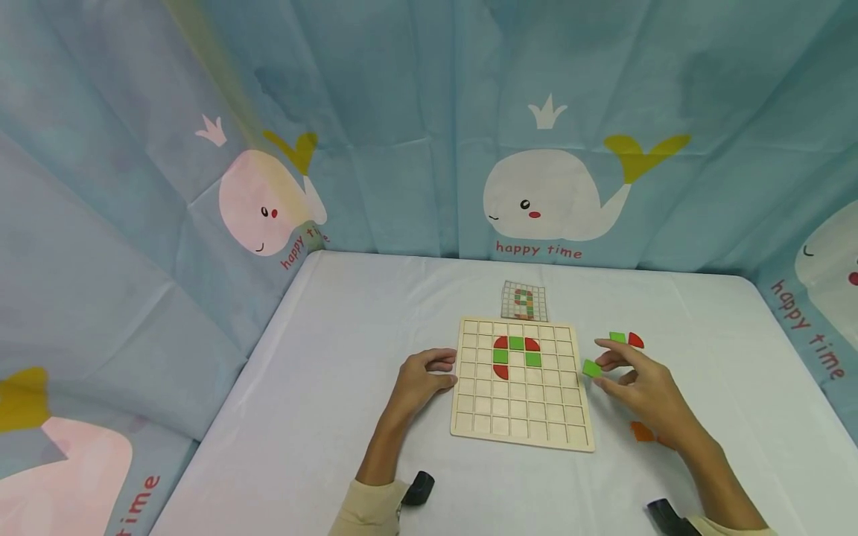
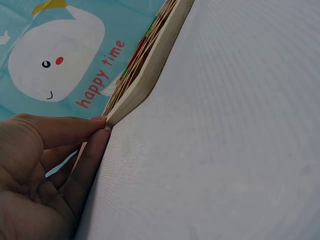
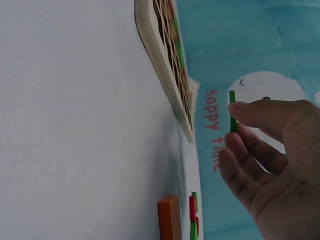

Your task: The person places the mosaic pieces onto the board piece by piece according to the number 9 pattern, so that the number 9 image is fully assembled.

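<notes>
A square wooden grid board (image 1: 519,409) lies on the white table, with red quarter-round pieces and green square tiles set in its upper cells. My left hand (image 1: 421,383) is at the board's left side, its fingertips and thumb touching the edge (image 2: 135,97). Just off the board's right side, my right hand (image 1: 643,383) pinches a green square tile (image 1: 591,368) between thumb and finger. In the right wrist view that tile (image 3: 233,122) stands edge-on, held above the table.
A small pattern card (image 1: 507,305) lies behind the board. To the right are a green tile (image 1: 617,337) and a red quarter-round piece (image 1: 635,340). Orange pieces (image 1: 642,432) lie partly under the right wrist. A whale-print curtain (image 1: 402,186) hangs around the table.
</notes>
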A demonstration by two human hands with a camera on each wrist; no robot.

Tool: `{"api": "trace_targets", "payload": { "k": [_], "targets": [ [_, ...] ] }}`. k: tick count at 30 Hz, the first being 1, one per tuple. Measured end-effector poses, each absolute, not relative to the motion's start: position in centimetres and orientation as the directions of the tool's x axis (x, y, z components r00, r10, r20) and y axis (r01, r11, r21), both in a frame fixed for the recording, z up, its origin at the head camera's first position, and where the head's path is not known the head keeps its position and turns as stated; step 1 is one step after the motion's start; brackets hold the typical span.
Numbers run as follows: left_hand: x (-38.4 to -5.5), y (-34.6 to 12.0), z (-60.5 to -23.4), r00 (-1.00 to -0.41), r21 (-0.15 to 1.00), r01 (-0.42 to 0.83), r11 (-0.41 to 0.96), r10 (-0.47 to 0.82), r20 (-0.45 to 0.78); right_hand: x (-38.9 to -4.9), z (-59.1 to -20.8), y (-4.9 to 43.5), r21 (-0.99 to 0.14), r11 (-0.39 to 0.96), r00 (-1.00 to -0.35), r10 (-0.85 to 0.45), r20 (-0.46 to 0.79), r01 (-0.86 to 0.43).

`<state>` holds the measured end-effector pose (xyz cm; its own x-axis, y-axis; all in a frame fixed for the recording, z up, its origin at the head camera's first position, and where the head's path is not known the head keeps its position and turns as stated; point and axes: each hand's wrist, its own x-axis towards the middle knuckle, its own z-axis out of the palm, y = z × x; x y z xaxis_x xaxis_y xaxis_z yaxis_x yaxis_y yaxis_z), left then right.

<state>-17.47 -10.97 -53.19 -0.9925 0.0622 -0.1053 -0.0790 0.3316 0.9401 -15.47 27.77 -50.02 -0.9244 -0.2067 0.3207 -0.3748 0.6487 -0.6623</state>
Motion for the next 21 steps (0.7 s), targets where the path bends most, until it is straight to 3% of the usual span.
{"api": "trace_targets", "payload": {
  "k": [21],
  "targets": [
    [-17.5, -11.0, -53.1, -0.992, 0.941, -0.085, 0.328, 0.062, -0.111, -16.1, -49.7, 23.6, -0.653, 0.627, -0.905, -0.304, 0.297, -0.425]
  ]
}}
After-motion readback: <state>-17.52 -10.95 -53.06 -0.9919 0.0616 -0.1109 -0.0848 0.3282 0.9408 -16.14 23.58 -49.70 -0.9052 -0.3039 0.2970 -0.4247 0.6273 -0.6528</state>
